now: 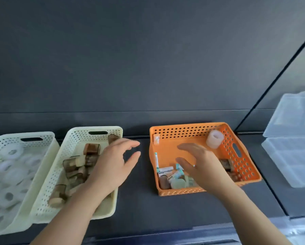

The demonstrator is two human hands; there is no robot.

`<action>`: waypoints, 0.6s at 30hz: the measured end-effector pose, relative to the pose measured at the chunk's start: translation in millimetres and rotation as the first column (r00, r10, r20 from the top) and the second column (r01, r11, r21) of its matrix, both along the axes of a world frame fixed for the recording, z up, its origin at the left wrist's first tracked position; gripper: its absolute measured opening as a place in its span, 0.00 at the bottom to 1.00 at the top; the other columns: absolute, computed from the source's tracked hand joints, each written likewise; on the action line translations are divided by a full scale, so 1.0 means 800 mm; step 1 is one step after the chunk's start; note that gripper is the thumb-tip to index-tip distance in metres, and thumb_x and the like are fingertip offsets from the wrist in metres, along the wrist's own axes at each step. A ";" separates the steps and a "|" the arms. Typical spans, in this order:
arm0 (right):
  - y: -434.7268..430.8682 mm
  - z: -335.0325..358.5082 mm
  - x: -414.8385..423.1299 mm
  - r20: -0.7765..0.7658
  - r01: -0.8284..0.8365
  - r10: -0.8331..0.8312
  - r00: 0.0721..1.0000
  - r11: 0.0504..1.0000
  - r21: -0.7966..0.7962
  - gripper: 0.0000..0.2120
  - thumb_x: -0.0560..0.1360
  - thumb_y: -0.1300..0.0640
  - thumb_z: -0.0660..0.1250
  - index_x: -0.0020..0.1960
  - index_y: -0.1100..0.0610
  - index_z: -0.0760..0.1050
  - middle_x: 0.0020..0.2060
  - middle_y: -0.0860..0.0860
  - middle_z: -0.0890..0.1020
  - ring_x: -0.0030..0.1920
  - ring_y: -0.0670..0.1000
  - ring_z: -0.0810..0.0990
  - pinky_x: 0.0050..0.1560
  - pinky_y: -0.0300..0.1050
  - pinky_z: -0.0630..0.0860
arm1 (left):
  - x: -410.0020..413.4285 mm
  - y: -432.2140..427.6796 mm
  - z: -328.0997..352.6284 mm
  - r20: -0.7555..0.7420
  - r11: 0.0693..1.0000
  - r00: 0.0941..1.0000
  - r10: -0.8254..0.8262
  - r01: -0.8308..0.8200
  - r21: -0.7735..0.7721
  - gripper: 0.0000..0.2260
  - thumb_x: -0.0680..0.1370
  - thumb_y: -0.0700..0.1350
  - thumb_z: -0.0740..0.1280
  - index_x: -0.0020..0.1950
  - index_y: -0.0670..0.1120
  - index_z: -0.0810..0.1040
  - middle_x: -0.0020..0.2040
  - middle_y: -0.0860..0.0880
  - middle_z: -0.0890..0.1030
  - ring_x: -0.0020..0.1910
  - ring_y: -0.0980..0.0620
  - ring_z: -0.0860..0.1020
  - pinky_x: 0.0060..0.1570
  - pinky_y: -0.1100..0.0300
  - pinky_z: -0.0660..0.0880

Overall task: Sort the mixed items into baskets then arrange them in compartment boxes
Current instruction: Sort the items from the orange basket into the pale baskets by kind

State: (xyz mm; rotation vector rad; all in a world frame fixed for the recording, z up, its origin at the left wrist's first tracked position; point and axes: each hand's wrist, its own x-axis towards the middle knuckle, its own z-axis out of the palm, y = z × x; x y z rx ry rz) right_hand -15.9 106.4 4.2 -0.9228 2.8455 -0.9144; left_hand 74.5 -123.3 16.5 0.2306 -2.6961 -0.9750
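An orange basket (192, 129) on the dark table holds mixed items: a white ring-shaped roll (214, 141) at its back right, small white-and-green tubes (164, 169) and brown bottles at the front. My right hand (199, 165) hovers over its middle, fingers spread, holding nothing. A cream basket (88, 134) to the left holds several brown bottles (90, 149). Over that basket's right side is my left hand (112, 165), fingers apart and empty. A second cream basket (24, 137) at far left holds several white rolls (12, 152).
A clear plastic compartment box (293, 161) with its lid raised stands at the right. More clear plastic shows at the bottom right corner (302, 228). A dark wall rises behind the baskets. Bare dark table lies between the cream and orange baskets.
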 end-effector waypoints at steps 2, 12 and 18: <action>0.048 -0.001 -0.013 -0.007 0.111 -0.111 0.994 0.993 0.029 0.16 0.75 0.53 0.69 0.62 0.53 0.77 0.60 0.46 0.79 0.60 0.48 0.76 0.57 0.38 0.69 | -0.029 0.037 -0.001 0.014 0.990 0.990 -0.142 0.142 -0.005 0.12 0.76 0.46 0.69 0.60 0.52 0.79 0.54 0.61 0.77 0.51 0.66 0.74 0.55 0.71 0.69; 0.209 -0.042 -0.078 -0.062 0.263 -0.256 0.965 0.956 0.131 0.15 0.70 0.57 0.75 0.56 0.52 0.82 0.60 0.47 0.79 0.62 0.52 0.76 0.59 0.46 0.72 | -0.164 0.202 -0.040 0.241 0.822 0.786 -0.569 0.555 0.128 0.16 0.74 0.50 0.72 0.61 0.53 0.78 0.60 0.56 0.75 0.59 0.58 0.72 0.61 0.62 0.68; 0.227 -0.067 -0.084 0.020 0.229 -0.229 0.973 0.965 -0.128 0.14 0.72 0.57 0.72 0.57 0.51 0.81 0.63 0.44 0.76 0.60 0.39 0.75 0.59 0.36 0.74 | -0.205 0.270 -0.088 0.363 0.741 0.667 -0.651 0.663 0.108 0.19 0.72 0.54 0.73 0.62 0.53 0.79 0.67 0.54 0.67 0.67 0.54 0.64 0.68 0.58 0.60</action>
